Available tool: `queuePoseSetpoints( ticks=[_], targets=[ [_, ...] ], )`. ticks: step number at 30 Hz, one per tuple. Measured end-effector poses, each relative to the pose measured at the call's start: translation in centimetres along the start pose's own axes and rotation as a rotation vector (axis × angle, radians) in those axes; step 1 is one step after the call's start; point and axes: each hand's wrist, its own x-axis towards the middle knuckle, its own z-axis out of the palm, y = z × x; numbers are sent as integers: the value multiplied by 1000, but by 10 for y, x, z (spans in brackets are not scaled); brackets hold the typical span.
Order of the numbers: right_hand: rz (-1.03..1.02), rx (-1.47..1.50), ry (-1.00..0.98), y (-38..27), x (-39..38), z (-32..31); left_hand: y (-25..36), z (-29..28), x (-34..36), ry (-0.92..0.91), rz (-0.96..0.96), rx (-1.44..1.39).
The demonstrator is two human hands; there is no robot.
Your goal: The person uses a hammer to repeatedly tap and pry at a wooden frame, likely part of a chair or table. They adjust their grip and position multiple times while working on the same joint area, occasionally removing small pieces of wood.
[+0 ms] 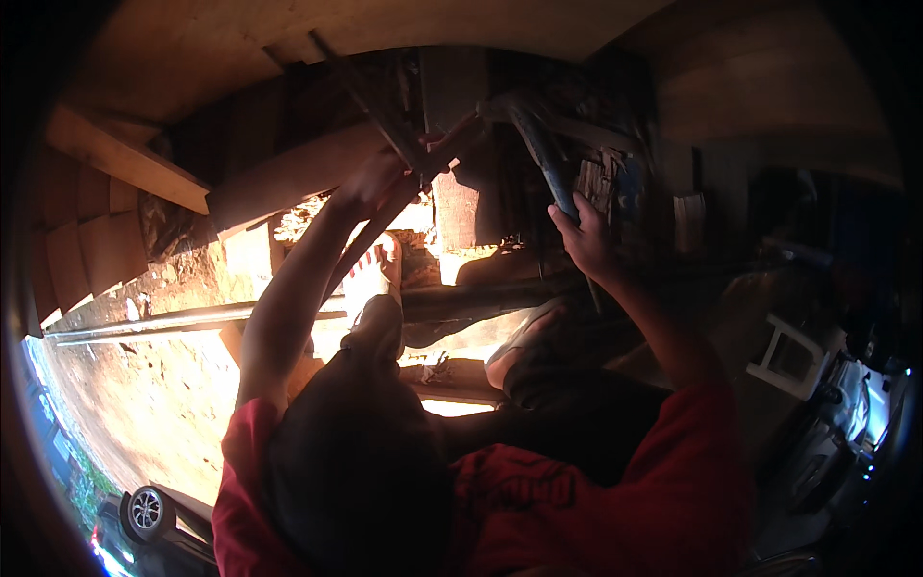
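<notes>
Gripping dark bar (pixel 380 120), left hand (pixel 370 178); right hand (pixel 580 231) clutching blue-handled tool (pixel 543 154); planks (pixel 125 159) beside.

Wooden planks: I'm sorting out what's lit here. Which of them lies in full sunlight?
The pale plank at upper left, slanting down to the right. The timbers near the left hand and right hand sit in shadow.

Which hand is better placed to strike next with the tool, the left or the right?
Probably the right. The right hand grips the long blue-grey tool handle, which is raised toward the dark wooden beams. The left hand is busy steadying a thin dark strip there.
</notes>
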Motion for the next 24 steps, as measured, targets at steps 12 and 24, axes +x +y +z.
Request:
queuePoseSetpoints(
  ticks=[12, 24],
  targets=[
    [-52, 70, 63, 7, 8, 1, 49, 1, -68, 168, 96, 788],
    [-80, -36, 195, 49, 11, 3, 2, -3, -46, 728, 266, 1495]
  ],
)
